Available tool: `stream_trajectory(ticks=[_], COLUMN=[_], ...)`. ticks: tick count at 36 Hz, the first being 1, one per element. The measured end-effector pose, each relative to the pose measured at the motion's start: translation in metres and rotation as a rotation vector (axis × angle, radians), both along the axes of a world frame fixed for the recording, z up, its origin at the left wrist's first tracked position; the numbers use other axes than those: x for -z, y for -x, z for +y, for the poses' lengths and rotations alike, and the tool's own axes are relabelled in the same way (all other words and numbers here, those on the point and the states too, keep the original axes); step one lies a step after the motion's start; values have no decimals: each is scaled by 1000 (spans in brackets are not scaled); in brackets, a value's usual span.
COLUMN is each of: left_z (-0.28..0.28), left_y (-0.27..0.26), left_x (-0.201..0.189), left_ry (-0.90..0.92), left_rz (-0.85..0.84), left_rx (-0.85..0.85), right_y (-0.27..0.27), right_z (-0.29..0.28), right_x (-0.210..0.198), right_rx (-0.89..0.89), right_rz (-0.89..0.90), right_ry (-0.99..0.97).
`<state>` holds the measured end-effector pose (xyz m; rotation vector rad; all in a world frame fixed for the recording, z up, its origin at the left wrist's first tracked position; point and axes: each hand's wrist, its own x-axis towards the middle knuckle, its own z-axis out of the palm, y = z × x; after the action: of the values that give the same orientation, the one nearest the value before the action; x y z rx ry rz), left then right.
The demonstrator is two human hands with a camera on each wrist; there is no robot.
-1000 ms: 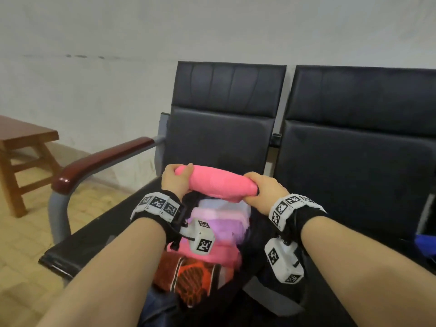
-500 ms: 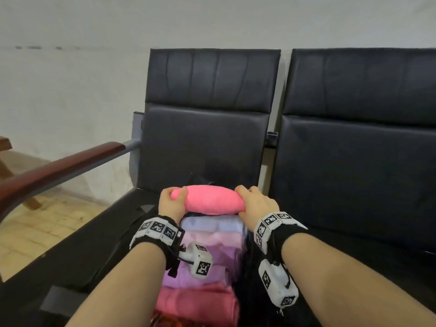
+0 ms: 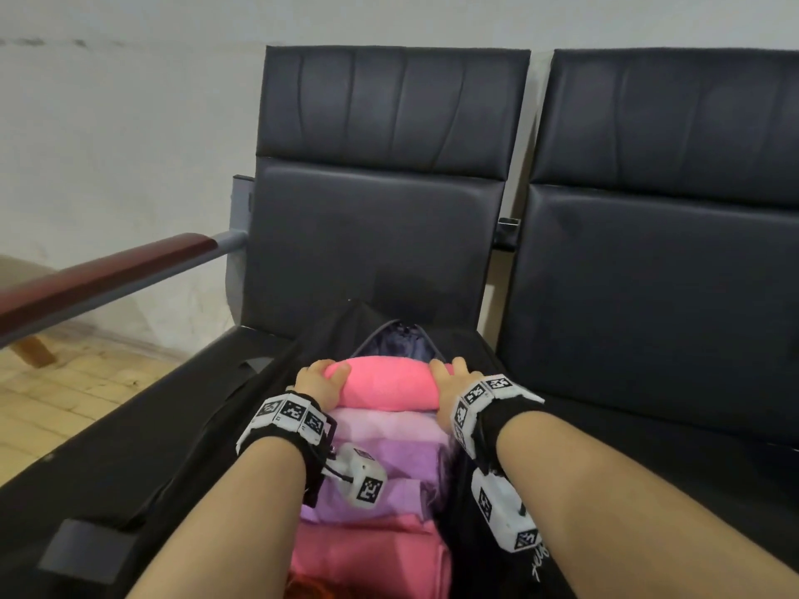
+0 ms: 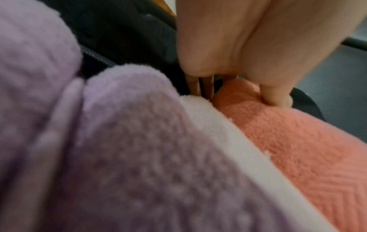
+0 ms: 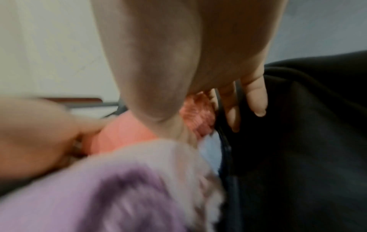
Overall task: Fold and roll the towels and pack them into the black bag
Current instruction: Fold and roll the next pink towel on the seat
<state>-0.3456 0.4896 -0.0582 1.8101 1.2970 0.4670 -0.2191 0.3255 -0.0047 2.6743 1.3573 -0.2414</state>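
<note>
The pink rolled towel (image 3: 380,384), held above the black bag (image 3: 298,352) a second ago, now sits at the far end of the bag's open mouth, touching the lilac roll (image 3: 380,419) beside it. The left hand (image 3: 318,382) and right hand (image 3: 454,382) each grasp one end, pressing it in. This roll looks nearly packed.

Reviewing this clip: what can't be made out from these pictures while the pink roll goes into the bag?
- Right hand grip on the pink roll: right wrist view is motion-blurred.
- Left hand fingers: tucked behind the roll's end.
- Black bag depth beneath the rolled towels: they cover it.
- Nearest packed items: cut off by the head view's bottom edge.
</note>
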Motion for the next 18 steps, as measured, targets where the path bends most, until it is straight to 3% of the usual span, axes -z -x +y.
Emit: stream_trajectory(ticks=[8, 12, 15, 18], left_z=[-18, -29, -33, -37], left_y=[1, 3, 2, 3], left_x=[-27, -39, -37, -33], left_ry=[3, -134, -152, -13], left_rz=[-343, -306, -312, -317], left_rx=[-168, -222, -126, 1], right_y=[10, 10, 9, 11], right_z=[-1, -5, -9, -14], right_x=[-41, -45, -46, -41], right_rx=[-2, -98, -214, -238], right_rz=[139, -1, -57, 65], right_ry=[-27, -80, -293, -238])
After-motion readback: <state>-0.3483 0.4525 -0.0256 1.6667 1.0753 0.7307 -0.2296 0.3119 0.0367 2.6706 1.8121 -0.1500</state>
